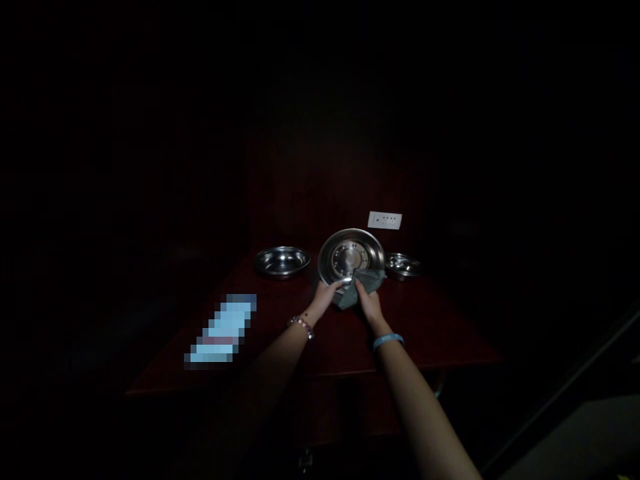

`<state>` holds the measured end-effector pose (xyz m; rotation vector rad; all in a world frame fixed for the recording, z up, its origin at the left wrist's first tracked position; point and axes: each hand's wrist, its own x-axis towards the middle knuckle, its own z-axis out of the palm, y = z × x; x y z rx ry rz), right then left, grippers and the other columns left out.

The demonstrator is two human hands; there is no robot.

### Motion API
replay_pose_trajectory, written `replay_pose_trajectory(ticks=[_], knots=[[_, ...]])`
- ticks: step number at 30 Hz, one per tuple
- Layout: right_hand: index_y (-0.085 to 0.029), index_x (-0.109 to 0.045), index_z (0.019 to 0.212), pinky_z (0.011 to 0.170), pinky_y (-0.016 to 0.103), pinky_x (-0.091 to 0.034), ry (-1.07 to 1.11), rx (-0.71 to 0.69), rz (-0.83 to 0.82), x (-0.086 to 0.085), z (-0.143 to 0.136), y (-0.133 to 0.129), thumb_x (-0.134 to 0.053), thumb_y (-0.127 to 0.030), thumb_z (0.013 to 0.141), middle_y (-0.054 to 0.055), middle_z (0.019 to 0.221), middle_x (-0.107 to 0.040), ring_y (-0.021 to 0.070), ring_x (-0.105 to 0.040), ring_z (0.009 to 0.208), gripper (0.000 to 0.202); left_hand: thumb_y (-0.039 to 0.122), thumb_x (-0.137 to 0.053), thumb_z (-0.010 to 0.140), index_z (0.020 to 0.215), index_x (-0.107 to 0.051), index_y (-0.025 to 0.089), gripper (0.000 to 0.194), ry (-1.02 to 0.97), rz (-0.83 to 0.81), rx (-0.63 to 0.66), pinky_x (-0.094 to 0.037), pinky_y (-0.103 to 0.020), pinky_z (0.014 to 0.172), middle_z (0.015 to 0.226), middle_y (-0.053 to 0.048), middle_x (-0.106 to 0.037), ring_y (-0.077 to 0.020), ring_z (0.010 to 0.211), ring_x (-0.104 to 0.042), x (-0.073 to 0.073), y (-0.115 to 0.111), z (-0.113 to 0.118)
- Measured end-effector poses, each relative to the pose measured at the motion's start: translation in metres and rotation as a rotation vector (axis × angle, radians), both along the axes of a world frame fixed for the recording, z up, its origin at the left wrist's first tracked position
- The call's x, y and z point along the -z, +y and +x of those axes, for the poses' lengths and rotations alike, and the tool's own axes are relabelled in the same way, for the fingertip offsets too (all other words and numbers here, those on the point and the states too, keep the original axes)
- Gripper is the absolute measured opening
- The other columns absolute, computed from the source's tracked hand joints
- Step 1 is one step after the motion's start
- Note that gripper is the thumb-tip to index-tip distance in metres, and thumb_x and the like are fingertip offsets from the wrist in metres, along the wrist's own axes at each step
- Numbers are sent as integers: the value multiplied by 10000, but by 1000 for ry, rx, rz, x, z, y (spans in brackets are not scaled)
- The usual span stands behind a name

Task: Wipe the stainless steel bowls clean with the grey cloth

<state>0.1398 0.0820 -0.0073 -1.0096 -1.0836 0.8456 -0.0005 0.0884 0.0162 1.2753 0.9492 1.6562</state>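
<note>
A shiny steel bowl (pixel 351 259) is tilted up, its inside facing me, above the dark red table (pixel 280 320). My left hand (pixel 324 298) grips its lower left rim, thumb over the edge and the other fingers hidden behind. At the lower right rim, my right hand (pixel 369 301) is closed on a grey-green cloth (pixel 371 280), its thumb pressing the cloth against the bowl. Part of the cloth hangs below the rim between the hands. A beaded bracelet is on my left wrist and a blue band on my right.
Another steel bowl (pixel 283 261) rests on the table to the left, and a smaller steel bowl (pixel 403 265) to the right. A white socket plate (pixel 385 220) is on the back panel. A pixelated bright rectangle (pixel 223 332) lies at the left. Surroundings are very dark.
</note>
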Motion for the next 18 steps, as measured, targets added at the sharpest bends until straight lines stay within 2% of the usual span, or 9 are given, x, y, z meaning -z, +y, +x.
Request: replay_pose_trajectory(ticks=[4, 8, 14, 18], knots=[[-182, -746, 990, 1015, 365, -493, -33, 6, -8, 5, 2, 4, -694, -440, 778, 85, 1063, -767, 227, -702, 1062, 339, 167, -706, 660, 906, -703, 150, 246, -92, -142, -36, -547, -426, 915, 902, -72, -774, -249, 908, -717, -4, -6, -4], [-182, -747, 987, 1020, 373, -489, -38, 4, -16, 7, 3, 6, -687, -438, 781, 84, 1068, -766, 231, -698, 1073, 333, 190, -724, 644, 898, -709, 144, 259, -110, -126, -57, -560, -407, 880, 896, -72, -778, -257, 900, -715, -4, -8, -4], [-167, -736, 1042, 1032, 364, -480, -3, 13, -31, 6, 6, 3, -690, -431, 774, 82, 1116, -755, 225, -689, 1091, 378, 184, -708, 674, 902, -698, 170, 228, -48, -76, -60, -526, -450, 976, 999, -99, -773, -296, 1006, -694, -4, -4, 1], [-169, -736, 1036, 1026, 366, -485, 10, 18, -26, 6, 7, 2, -699, -416, 766, 76, 1091, -762, 223, -687, 1093, 369, 170, -677, 727, 981, -675, 168, 255, -23, -37, -65, -471, -451, 1061, 1121, -121, -745, -294, 1114, -662, -5, -4, 2]])
